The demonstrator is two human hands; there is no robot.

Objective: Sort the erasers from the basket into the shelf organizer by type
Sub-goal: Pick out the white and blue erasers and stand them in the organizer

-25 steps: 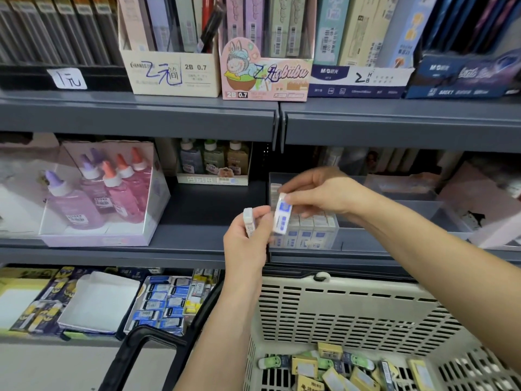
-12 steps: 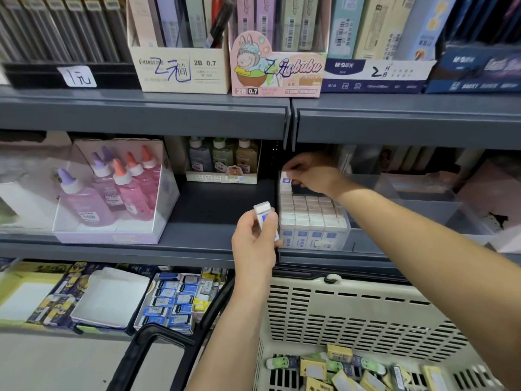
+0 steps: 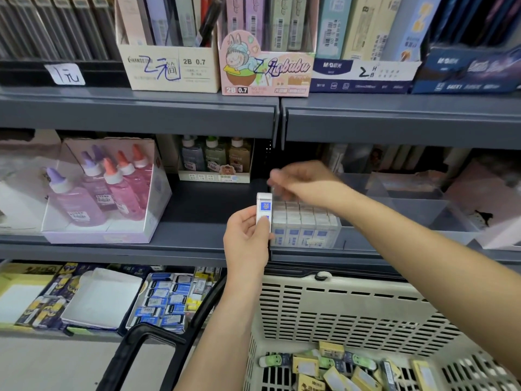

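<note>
My left hand (image 3: 247,235) holds a white eraser with a blue label (image 3: 264,206) upright, just left of the clear shelf organizer (image 3: 423,213). Rows of the same white-and-blue erasers (image 3: 304,224) fill the organizer's left compartment. My right hand (image 3: 304,180) hovers blurred above the back of those rows, fingers loosely curled, with nothing seen in it. The beige plastic basket (image 3: 338,306) stands below the shelf, with several yellow, green and dark erasers (image 3: 335,368) on its bottom.
A box of pink and purple glue bottles (image 3: 104,190) stands on the same shelf at left, small bottles (image 3: 215,159) behind. The lower shelf holds blue eraser packs (image 3: 166,300) and a white tray (image 3: 104,297). Pencil-lead boxes (image 3: 265,71) line the upper shelf. The basket's black handle (image 3: 135,354) juts left.
My right hand has left the eraser it carried at the back of the organizer's rows and lifted a little toward the front. My left hand has raised its eraser closer to the organizer.
</note>
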